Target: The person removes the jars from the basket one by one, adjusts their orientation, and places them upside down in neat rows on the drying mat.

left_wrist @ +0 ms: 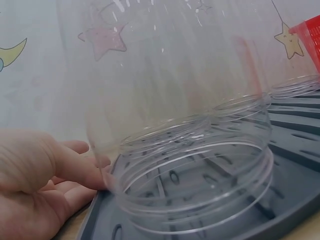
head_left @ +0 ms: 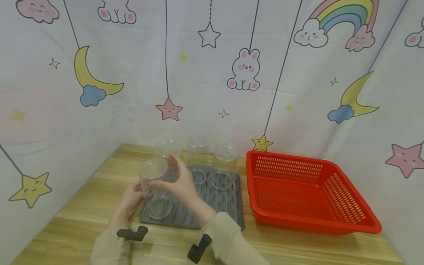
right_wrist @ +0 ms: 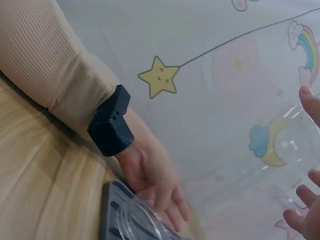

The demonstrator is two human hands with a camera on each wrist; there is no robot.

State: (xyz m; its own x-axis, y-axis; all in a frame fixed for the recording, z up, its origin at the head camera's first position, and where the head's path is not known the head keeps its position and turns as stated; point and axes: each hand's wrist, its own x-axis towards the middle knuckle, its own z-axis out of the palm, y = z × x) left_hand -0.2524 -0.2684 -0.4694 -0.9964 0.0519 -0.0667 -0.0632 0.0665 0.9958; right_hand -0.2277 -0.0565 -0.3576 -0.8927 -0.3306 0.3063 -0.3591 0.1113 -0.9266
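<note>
A clear, see-through jar (head_left: 159, 217) stands at the front left of a grey slotted mat (head_left: 215, 211). Beside its left side is my left hand (head_left: 130, 197); in the left wrist view its loosely bent fingers (left_wrist: 80, 170) come right up to the jar wall, with nothing gripped. My right hand (head_left: 185, 184) is to the right of the jar's upper part, thumb and fingers spread wide apart. Behind it, three more clear containers stand upright: one at back left (head_left: 168, 147), one at back middle (head_left: 197, 156) and one at right (head_left: 225, 162).
A red perforated plastic basket (head_left: 298, 217) sits on the wooden table (head_left: 82, 206), right of the mat. White fabric printed with stars, moons and bunnies (head_left: 245, 70) hangs behind the table and along both sides. Each wrist carries a dark camera mount (head_left: 198, 248).
</note>
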